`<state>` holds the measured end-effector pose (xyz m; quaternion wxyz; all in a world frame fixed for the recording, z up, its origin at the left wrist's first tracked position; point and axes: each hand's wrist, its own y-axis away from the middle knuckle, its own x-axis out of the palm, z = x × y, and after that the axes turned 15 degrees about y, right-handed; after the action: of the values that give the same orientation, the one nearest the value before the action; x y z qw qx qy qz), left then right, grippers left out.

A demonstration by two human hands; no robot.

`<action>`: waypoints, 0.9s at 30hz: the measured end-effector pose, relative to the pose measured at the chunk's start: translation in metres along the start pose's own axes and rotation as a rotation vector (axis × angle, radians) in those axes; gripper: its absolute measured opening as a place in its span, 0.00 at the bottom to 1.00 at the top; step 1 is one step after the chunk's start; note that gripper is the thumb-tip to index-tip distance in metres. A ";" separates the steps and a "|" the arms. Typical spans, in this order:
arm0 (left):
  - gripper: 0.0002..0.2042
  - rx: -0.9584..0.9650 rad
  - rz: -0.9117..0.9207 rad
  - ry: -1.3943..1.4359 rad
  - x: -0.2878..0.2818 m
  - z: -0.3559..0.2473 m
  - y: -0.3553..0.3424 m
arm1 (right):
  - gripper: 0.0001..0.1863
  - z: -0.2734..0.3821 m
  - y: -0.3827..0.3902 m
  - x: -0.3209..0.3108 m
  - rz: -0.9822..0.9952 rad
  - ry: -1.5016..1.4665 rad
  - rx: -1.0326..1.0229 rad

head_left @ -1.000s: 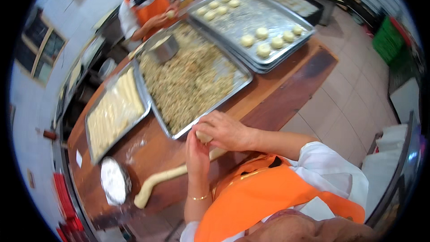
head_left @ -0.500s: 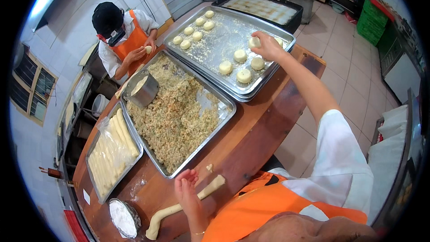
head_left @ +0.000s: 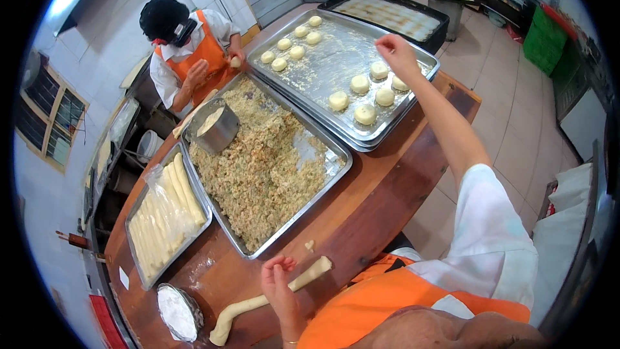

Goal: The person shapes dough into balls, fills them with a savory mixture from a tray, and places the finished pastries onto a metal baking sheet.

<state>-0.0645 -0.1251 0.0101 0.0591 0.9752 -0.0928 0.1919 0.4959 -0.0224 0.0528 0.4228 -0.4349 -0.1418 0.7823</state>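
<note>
My right hand (head_left: 396, 55) hovers over the far right part of a floured metal tray (head_left: 326, 58). Its fingers are loosely bent, with nothing in them. Below it sit several pale round dough buns (head_left: 378, 70), and smaller ones (head_left: 297, 52) lie toward the tray's far left. My left hand (head_left: 279, 284) is raised beside a long dough rope (head_left: 258, 300) on the wooden table, its fingers loosely curled apart from the thumb and holding nothing. A small dough scrap (head_left: 309, 245) lies near that rope's far end.
A wide tray of crumbly filling (head_left: 258, 181) holds a metal pot (head_left: 216, 130). Left of it stands a tray of dough ropes (head_left: 165, 220) partly under plastic, with a bowl of white flour (head_left: 175, 313) nearer. Across the table, a co-worker in an orange apron (head_left: 210, 52) handles a dough piece.
My right hand has let go of a bun on the tray and lifted away from it. My left hand's fingers have curled slightly. The view has shifted a little.
</note>
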 end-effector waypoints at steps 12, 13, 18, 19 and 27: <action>0.24 0.344 0.351 -1.119 -0.057 0.016 0.039 | 0.06 0.218 0.306 0.005 0.836 -0.216 -0.387; 0.24 0.349 0.356 -1.108 -0.060 0.020 0.042 | 0.07 0.224 0.319 0.015 0.832 -0.224 -0.412; 0.21 0.381 0.308 -1.054 -0.059 0.034 0.033 | 0.13 0.256 0.337 0.036 0.704 -0.049 -0.754; 0.21 0.382 0.316 -1.045 -0.058 0.035 0.031 | 0.18 0.250 0.338 0.041 0.783 -0.035 -0.815; 0.16 0.437 0.498 -0.952 -0.061 0.027 0.029 | 0.22 0.274 0.324 0.037 1.393 -0.189 -0.345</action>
<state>-0.1159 -0.1476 -0.0357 -0.2389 0.8925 -0.2938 -0.2450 0.0925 -0.1483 0.0001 -0.2624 -0.4153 0.0108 0.8710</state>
